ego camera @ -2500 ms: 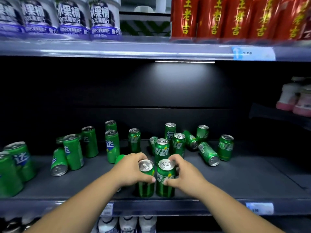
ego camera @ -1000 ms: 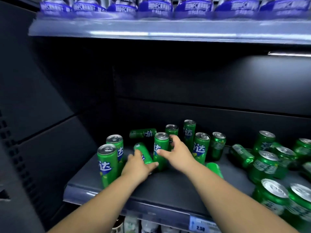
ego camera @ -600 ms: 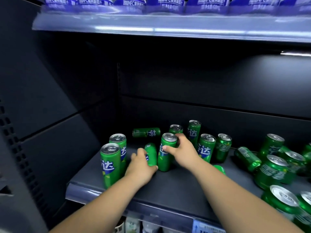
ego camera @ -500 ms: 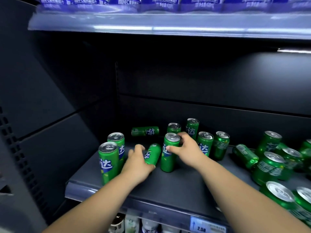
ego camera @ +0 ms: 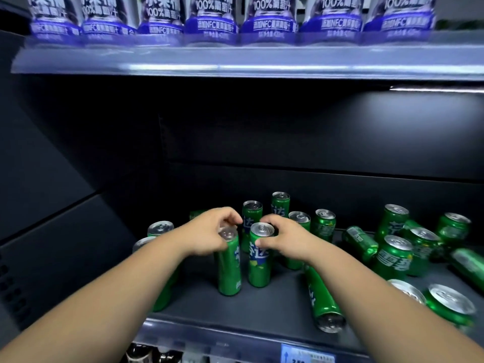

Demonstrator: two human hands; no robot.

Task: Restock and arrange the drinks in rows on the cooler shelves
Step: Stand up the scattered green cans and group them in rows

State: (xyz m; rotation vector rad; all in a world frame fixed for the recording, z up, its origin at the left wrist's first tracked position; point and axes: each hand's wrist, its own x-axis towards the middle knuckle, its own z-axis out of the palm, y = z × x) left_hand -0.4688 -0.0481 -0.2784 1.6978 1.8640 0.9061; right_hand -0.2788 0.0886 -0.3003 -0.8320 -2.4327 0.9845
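Two slim green cans stand side by side near the middle of the dark cooler shelf (ego camera: 275,307). My left hand (ego camera: 209,234) grips the top of the left slim can (ego camera: 229,268), which now stands upright. My right hand (ego camera: 282,238) holds the rim of the right slim can (ego camera: 259,260). Behind them stand several more slim green cans (ego camera: 252,218). One slim can (ego camera: 323,302) lies on its side under my right forearm.
Shorter green cans (ego camera: 392,254) crowd the right of the shelf, some upright, some toppled. Two cans (ego camera: 159,229) stand at the left behind my left arm. Purple-labelled bottles (ego camera: 209,19) line the shelf above. A price tag (ego camera: 306,356) sits on the front rail.
My left hand has lifted the lying slim can upright and set it beside the one in my right hand. Both cans came forward on the shelf. The view shifted slightly right.
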